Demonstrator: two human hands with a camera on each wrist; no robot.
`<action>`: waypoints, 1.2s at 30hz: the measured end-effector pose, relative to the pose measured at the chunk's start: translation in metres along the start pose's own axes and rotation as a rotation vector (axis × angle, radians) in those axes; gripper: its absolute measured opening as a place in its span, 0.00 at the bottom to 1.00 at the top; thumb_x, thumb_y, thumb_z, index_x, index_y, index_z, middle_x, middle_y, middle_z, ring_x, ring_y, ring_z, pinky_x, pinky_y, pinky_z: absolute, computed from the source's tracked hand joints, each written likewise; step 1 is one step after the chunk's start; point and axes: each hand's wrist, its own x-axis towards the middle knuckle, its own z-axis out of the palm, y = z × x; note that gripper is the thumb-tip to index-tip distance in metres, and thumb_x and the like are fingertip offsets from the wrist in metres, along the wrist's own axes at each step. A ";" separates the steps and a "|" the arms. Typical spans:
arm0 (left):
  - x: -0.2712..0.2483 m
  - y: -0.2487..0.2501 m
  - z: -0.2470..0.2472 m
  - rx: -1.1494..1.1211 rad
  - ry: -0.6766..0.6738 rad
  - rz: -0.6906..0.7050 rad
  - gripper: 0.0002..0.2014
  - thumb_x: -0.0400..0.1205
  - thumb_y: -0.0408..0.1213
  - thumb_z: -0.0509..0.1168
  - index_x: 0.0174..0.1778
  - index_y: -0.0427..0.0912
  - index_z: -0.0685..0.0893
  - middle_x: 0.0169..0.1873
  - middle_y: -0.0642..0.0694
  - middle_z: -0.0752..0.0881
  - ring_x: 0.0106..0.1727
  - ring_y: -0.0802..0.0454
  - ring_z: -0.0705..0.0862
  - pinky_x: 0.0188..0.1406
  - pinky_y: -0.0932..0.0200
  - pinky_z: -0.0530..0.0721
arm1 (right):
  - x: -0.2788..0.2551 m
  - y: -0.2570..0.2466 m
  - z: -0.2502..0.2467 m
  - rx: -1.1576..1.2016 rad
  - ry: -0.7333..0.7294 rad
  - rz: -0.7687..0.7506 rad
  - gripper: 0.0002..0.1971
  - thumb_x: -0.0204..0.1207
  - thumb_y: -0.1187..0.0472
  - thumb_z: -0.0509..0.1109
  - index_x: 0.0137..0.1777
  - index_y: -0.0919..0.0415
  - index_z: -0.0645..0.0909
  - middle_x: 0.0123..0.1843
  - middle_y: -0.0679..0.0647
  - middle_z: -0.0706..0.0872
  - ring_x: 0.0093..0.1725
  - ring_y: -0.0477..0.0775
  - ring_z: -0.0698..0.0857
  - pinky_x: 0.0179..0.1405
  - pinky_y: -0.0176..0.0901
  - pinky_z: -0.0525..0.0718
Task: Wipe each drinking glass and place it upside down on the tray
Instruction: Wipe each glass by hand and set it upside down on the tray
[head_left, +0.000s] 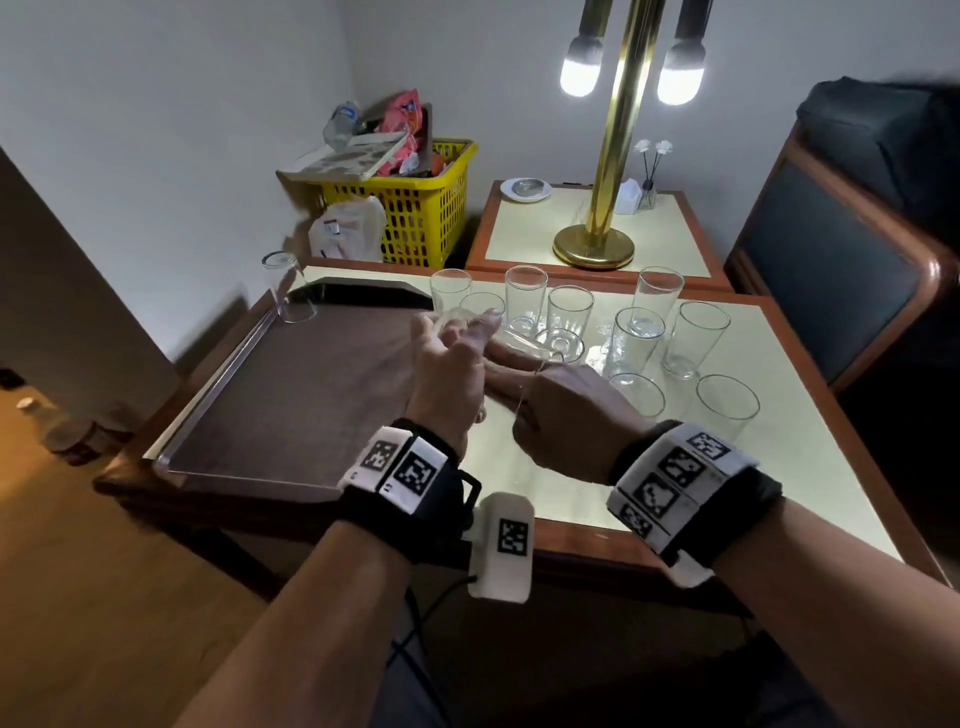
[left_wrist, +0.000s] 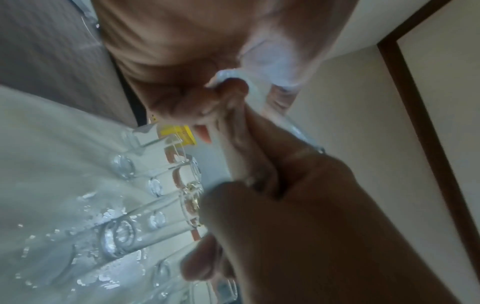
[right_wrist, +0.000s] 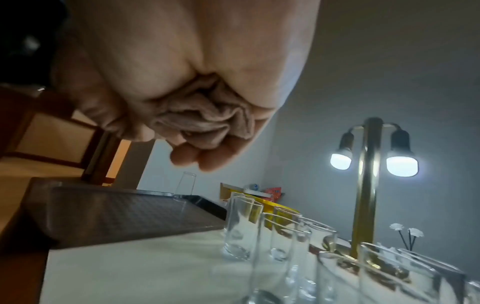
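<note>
My left hand (head_left: 457, 338) grips a clear drinking glass (head_left: 511, 340) tilted on its side above the table, just right of the tray. My right hand (head_left: 519, 379) is pressed against that glass and clutches a crumpled beige cloth (right_wrist: 205, 123) in its palm. In the left wrist view the glass (left_wrist: 275, 59) shows blurred between both hands. The dark tray (head_left: 291, 405) lies to the left, with one glass upside down (head_left: 288, 291) in its far left corner. Several upright glasses (head_left: 691, 338) stand on the pale tabletop to the right.
Water drops (head_left: 602, 338) glisten among the upright glasses. A brass lamp (head_left: 597, 244) stands on a side table behind them. A yellow basket (head_left: 415, 218) of rubbish sits behind the tray. A dark chair (head_left: 857, 260) stands at the right.
</note>
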 end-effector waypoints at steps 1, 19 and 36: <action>-0.001 0.000 0.000 -0.061 -0.016 0.037 0.24 0.81 0.47 0.73 0.63 0.44 0.68 0.41 0.43 0.78 0.25 0.55 0.74 0.20 0.61 0.70 | 0.002 -0.002 -0.001 0.256 0.043 0.023 0.39 0.76 0.77 0.63 0.84 0.45 0.70 0.75 0.29 0.79 0.47 0.43 0.88 0.37 0.22 0.81; 0.005 0.015 -0.035 0.119 -0.097 -0.068 0.25 0.85 0.58 0.67 0.69 0.44 0.70 0.46 0.40 0.82 0.21 0.57 0.75 0.20 0.62 0.73 | 0.021 0.000 0.006 0.312 0.013 0.137 0.40 0.79 0.77 0.62 0.86 0.43 0.65 0.76 0.47 0.82 0.59 0.52 0.91 0.47 0.56 0.93; 0.000 0.012 -0.033 -0.096 -0.021 0.074 0.31 0.82 0.51 0.72 0.71 0.35 0.68 0.46 0.37 0.77 0.27 0.50 0.75 0.20 0.59 0.72 | 0.039 -0.014 0.007 0.688 0.007 0.163 0.42 0.73 0.83 0.65 0.81 0.43 0.72 0.67 0.60 0.87 0.34 0.38 0.87 0.31 0.31 0.86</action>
